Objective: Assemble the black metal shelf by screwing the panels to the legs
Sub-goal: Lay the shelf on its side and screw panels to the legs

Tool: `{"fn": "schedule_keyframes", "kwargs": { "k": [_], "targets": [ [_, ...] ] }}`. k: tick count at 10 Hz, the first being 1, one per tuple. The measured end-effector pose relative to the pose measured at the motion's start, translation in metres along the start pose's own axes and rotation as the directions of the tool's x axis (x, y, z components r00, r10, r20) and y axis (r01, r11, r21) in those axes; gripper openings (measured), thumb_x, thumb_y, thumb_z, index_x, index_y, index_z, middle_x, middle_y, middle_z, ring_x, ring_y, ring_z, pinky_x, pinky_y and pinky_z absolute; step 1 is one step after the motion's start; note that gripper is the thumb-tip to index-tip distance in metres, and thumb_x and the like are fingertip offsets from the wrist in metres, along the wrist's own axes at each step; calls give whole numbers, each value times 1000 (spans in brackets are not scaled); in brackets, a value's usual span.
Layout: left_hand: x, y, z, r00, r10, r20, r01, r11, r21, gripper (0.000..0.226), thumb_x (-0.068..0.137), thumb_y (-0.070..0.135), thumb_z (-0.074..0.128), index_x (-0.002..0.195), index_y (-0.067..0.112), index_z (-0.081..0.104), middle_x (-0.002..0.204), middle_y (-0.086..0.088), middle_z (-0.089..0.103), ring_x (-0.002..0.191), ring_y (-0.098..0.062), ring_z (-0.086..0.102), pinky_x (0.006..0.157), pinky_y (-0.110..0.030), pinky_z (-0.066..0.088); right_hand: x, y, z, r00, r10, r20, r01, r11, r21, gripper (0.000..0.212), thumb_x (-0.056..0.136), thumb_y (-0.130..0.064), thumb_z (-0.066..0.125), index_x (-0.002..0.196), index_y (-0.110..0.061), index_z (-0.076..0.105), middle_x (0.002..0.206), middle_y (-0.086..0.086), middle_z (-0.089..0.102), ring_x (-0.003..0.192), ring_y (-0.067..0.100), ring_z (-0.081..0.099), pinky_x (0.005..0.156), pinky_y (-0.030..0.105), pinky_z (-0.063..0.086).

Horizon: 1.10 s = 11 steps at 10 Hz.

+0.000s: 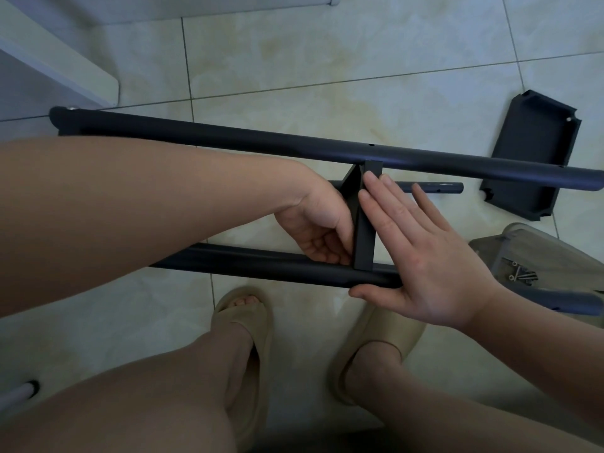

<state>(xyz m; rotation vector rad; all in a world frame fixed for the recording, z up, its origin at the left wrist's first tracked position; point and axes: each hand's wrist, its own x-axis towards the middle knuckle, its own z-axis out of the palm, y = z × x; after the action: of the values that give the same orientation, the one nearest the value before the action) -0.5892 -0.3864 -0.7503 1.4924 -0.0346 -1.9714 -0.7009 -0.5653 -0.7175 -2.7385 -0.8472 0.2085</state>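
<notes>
Two long black tube legs lie across the tiled floor, a far leg (294, 143) and a near leg (261, 261). Between them a black metal panel (365, 223) stands on edge, seen edge-on. My left hand (317, 227) grips the panel from its left side, fingers curled at its lower edge by the near leg. Flat against the panel's right face lies my right hand (425, 253), fingers straight, the thumb resting on the near leg. A shorter black tube (434, 187) shows behind the panel. Another black panel (536, 155) lies flat at the right.
Several loose screws (521, 274) lie on a grey bag or sheet (555, 253) at the right. My two feet in beige slippers (243, 325) stand just in front of the near leg. White furniture (65, 60) stands at the upper left.
</notes>
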Motion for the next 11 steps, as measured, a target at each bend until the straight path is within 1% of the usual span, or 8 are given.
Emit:
{"fn": "schedule_keyframes", "kwargs": {
  "k": [3, 5, 6, 8, 9, 10, 11],
  "targets": [
    [-2, 2, 1, 999, 32, -12, -32, 999, -7, 10, 93, 2, 60, 91, 7, 69, 75, -2, 67, 67, -10, 63, 68, -20, 55, 0, 0, 0, 1000, 0, 1, 0, 1000, 2, 105, 89, -76, 48, 158, -1, 23, 168, 14, 13, 156, 29, 11, 123, 58, 20],
    [-4, 3, 3, 999, 45, 11, -45, 999, -19, 12, 93, -1, 57, 96, 5, 67, 83, -6, 65, 73, -13, 62, 77, -24, 53, 0, 0, 0, 1000, -2, 2, 2, 1000, 0, 105, 90, -76, 47, 158, -1, 23, 168, 14, 13, 156, 29, 11, 123, 58, 21],
    [-5, 3, 4, 998, 56, 21, -55, 998, -36, 13, 93, -3, 56, 99, 3, 66, 88, -8, 64, 76, -14, 62, 79, -25, 53, 0, 0, 0, 1000, -3, 1, 3, 1000, -1, 105, 90, -76, 46, 158, -1, 23, 168, 14, 13, 156, 29, 11, 123, 58, 20],
    [-3, 2, 4, 997, 78, 26, -77, 996, -39, 24, 93, -4, 56, 117, 0, 62, 99, -12, 62, 83, -16, 62, 83, -26, 53, 0, 0, 1, 1000, -6, -3, 6, 1000, -3, 105, 90, -76, 47, 159, -1, 22, 169, 14, 12, 156, 28, 11, 123, 58, 20],
    [-3, 0, 2, 996, 67, 53, -64, 997, -48, 17, 94, -2, 56, 109, 2, 64, 95, -10, 64, 81, -15, 63, 82, -26, 54, 0, 0, 1, 1000, -5, -5, 5, 1000, -2, 105, 90, -76, 48, 158, -1, 23, 168, 14, 13, 156, 28, 11, 123, 58, 21],
    [-5, -3, -2, 995, 24, 95, -23, 1000, -14, 14, 97, 11, 55, 102, 11, 68, 91, -3, 68, 80, -13, 63, 80, -26, 53, 0, 0, 1, 1000, -3, -6, 3, 1000, -1, 104, 90, -76, 48, 158, -1, 24, 168, 14, 13, 156, 28, 12, 123, 58, 21],
    [-4, -3, -4, 997, -8, 72, 3, 998, 68, 11, 95, 18, 59, 99, 16, 70, 88, 2, 68, 78, -12, 61, 77, -25, 47, 0, 0, 0, 1000, 0, -9, 0, 1000, -3, 104, 90, -76, 48, 158, 0, 25, 168, 14, 14, 156, 28, 12, 123, 58, 21]
  ]
}}
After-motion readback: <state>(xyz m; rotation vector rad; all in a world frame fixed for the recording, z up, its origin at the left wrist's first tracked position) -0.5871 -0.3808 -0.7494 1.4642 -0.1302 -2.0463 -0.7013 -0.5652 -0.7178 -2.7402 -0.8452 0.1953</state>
